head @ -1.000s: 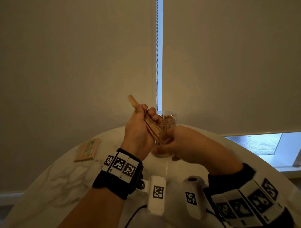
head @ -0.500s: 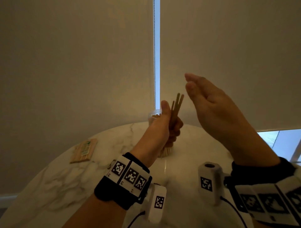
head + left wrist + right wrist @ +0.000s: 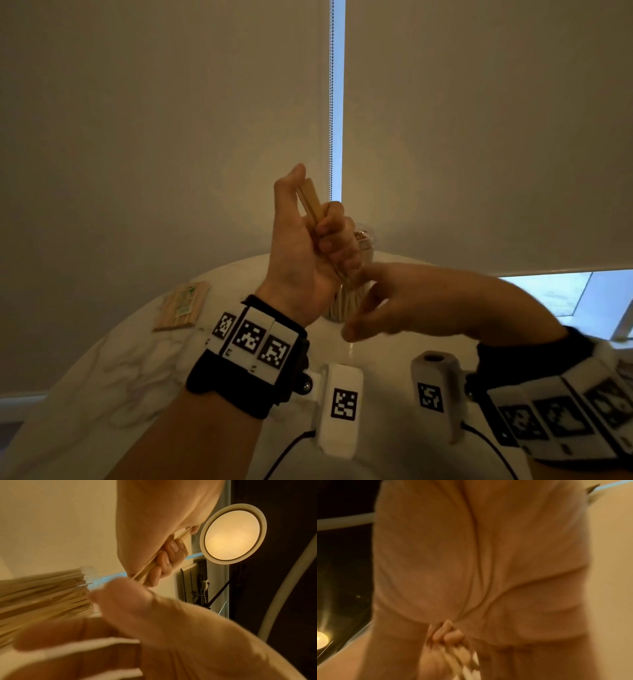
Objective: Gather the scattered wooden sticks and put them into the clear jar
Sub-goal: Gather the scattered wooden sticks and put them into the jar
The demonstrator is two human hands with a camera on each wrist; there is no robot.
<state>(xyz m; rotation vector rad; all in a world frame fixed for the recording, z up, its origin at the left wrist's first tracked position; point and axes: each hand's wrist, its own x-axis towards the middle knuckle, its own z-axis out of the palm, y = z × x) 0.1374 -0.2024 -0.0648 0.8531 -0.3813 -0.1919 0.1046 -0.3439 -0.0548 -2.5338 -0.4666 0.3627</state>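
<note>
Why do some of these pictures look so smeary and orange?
Head view: dim, right hand motion-blurred, sticks fairly sharp. Left wrist view: warm ceiling lamp tints everything, jar streaked. Right wrist view: almost wholly blurred, little tellable.

sticks (image 3: 310, 202): small bundle, tilted, gripped above bench | clear jar (image 3: 365, 251): upright, stick-filled | packet of sticks (image 3: 183, 306): flat, left
</note>
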